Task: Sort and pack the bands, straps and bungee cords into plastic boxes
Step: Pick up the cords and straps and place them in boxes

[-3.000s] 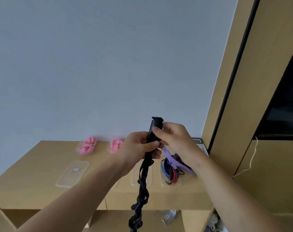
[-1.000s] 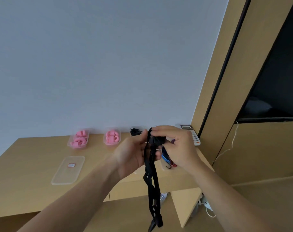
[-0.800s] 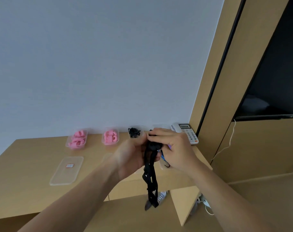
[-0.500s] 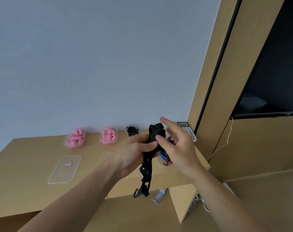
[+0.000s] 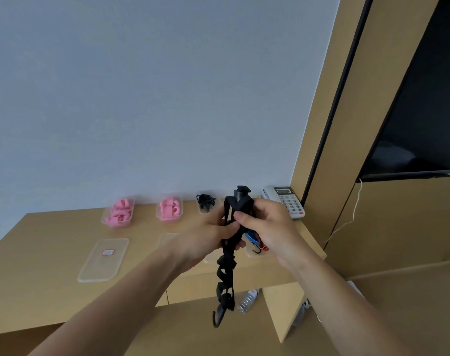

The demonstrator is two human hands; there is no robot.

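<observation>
Desk (image 5: 51, 242) of light wood spans the lower view below a pale wall, and we hold the work above its right half. Our left hand (image 5: 205, 237) grips the black strap (image 5: 226, 273) at its upper part, thumb and fingers curled round the webbing. Our right hand (image 5: 267, 227) pinches the same strap just beside the left, thumb tip pressed on the folded top, where a black buckle end stands up above both hands. Below the hands the strap hangs in loose twisted loops past the desk's front edge, ending in a dark hook.

On the desk, a clear lid (image 5: 104, 259) with a small red label lies flat at the left. A telephone (image 5: 286, 201) sits at the back right corner, just behind our right hand. Along the wall stand two clear boxes of pink bands (image 5: 118, 213) and (image 5: 169, 208), well apart from the hands, then a smaller box holding a black cord (image 5: 205, 201), near the left hand. A box with blue and red cords (image 5: 256, 244) shows partly under our right hand. A plastic bottle (image 5: 248, 300) lies below the desk.
</observation>
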